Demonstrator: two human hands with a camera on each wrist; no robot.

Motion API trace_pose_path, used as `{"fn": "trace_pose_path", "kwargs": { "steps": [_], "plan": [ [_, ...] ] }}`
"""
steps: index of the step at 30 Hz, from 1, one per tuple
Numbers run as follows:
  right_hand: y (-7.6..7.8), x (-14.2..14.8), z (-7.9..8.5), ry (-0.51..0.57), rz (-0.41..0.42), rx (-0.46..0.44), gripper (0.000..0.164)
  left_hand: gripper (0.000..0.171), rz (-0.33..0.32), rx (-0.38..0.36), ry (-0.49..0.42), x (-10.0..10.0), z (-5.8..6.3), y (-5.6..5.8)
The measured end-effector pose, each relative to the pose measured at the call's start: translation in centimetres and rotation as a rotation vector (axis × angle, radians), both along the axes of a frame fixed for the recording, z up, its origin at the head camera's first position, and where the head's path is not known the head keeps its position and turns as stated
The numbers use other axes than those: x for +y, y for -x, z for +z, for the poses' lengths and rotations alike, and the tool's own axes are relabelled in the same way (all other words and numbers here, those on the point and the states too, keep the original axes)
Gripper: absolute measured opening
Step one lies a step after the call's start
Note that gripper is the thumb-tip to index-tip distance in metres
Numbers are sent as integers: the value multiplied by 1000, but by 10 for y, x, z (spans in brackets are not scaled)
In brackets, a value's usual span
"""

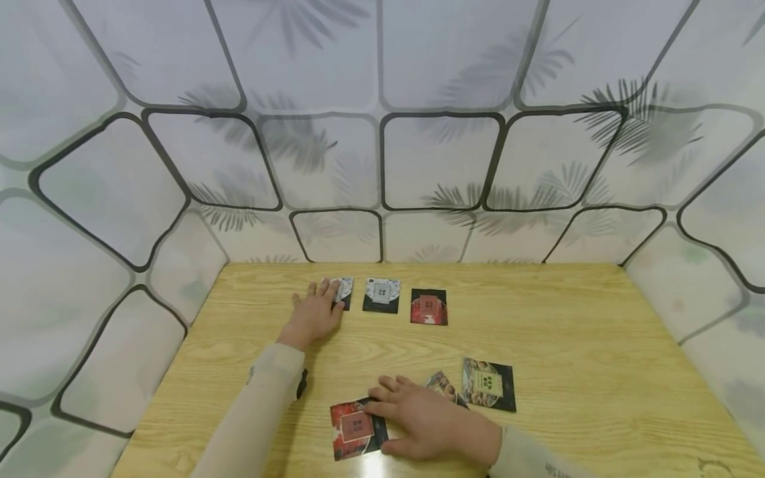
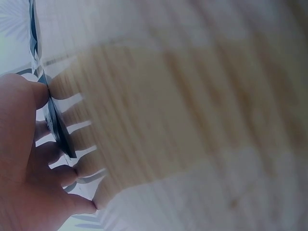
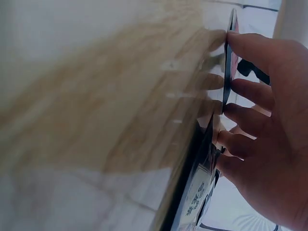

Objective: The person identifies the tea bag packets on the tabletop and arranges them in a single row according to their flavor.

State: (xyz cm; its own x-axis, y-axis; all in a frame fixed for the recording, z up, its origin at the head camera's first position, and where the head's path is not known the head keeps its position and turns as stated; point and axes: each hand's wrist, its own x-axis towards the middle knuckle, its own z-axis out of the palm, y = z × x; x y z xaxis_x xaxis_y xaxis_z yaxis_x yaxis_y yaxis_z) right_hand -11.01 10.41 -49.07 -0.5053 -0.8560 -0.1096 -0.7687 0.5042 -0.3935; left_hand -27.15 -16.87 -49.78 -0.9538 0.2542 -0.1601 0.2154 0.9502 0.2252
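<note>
My left hand (image 1: 312, 315) lies with spread fingers at the far left of the table, partly covering a grey-and-black square packet (image 1: 344, 292). In the left wrist view, the thumb and fingertips touch the thin dark packet (image 2: 58, 132). My right hand (image 1: 427, 421), nearer the front edge, rests its fingers on the black side of a red-and-black packet (image 1: 349, 428). Partly hidden behind that hand is a packet with a food picture (image 1: 441, 384). A similar one with a pale green label (image 1: 489, 384) lies just right of it.
To the right of the left hand, another grey-and-black packet (image 1: 381, 295) and a red-and-black packet (image 1: 428, 307) continue the back row. The wood-grain table (image 1: 574, 332) meets patterned cloth walls (image 1: 442, 166) at the back and sides.
</note>
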Motion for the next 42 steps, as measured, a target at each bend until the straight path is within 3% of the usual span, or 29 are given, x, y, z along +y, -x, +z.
{"fn": "trace_pose_path", "kwargs": {
  "steps": [17, 29, 42],
  "plan": [
    [-3, -3, -6, 10, -30, 106, 55, 65, 1, -6, -11, 0, 1, 0],
    [3, -1, 3, -71, -172, 40, 56, 65, -1, -4, -4, -1, -2, 1],
    [19, 15, -1, -60, -337, 143, 54, 65, -5, -6, -3, -2, -3, 1]
  ]
}}
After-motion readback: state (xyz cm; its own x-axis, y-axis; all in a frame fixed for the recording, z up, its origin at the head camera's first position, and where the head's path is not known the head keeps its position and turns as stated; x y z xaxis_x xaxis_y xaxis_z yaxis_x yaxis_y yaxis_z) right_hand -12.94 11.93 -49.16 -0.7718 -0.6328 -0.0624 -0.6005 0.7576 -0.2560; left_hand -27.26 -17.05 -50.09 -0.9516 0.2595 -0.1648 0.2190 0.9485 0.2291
